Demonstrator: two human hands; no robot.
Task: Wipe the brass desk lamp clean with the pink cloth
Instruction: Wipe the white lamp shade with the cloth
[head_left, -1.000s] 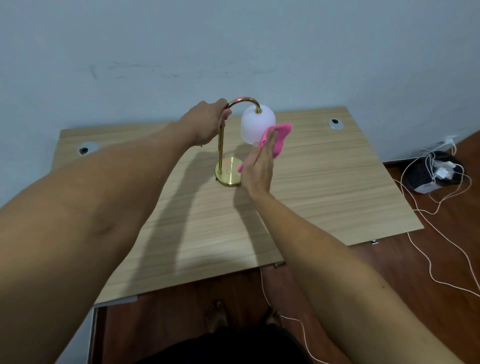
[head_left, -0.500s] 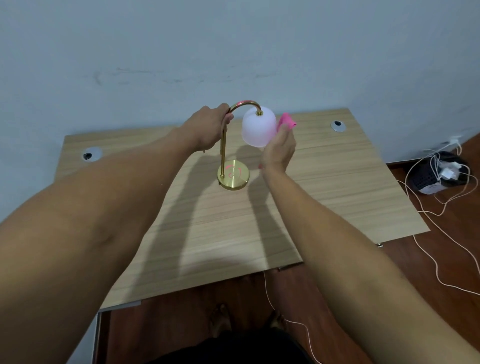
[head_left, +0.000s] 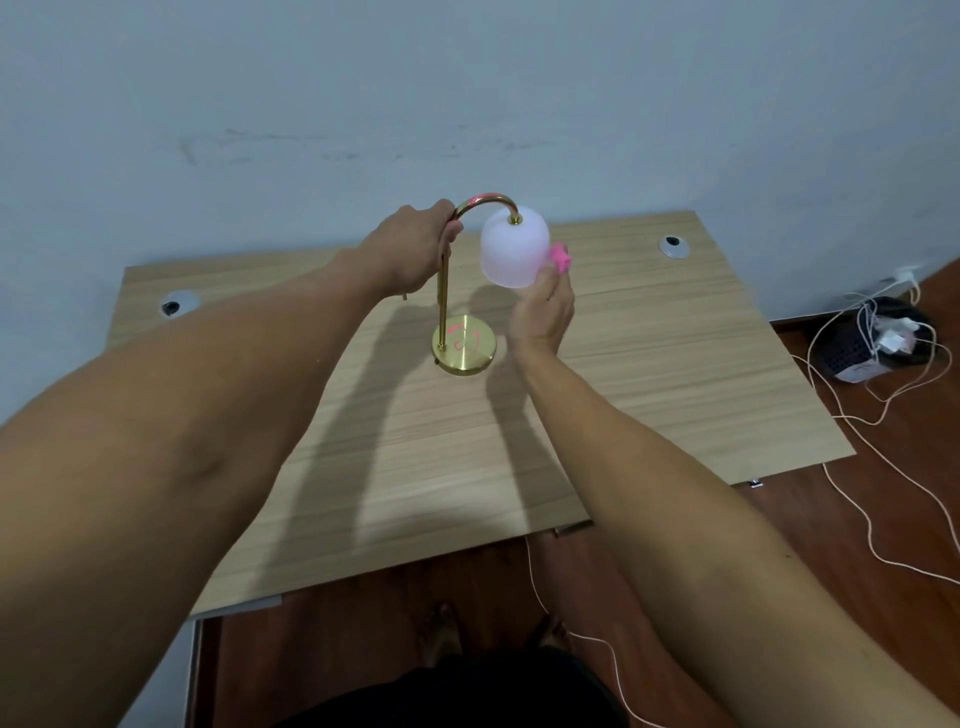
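Observation:
The brass desk lamp stands upright on the wooden desk (head_left: 649, 374), with a round brass base (head_left: 464, 349), a thin stem curving over at the top, and a white frosted shade (head_left: 514, 248). My left hand (head_left: 413, 249) grips the stem just below the curve. My right hand (head_left: 543, 312) holds the pink cloth (head_left: 560, 258) against the shade's right side. Most of the cloth is hidden behind the shade and my fingers.
Two grey cable grommets (head_left: 178, 305) (head_left: 674, 245) sit in the desk's back corners. A pale wall rises directly behind the desk. On the wooden floor at right lie a dark basket (head_left: 872, 345) with adapters and loose white cables (head_left: 857, 499). My feet show below the desk's front edge.
My right hand with the pink cloth has moved from the shade's front to its right rear side, so less cloth shows. My left hand keeps its grip on the stem.

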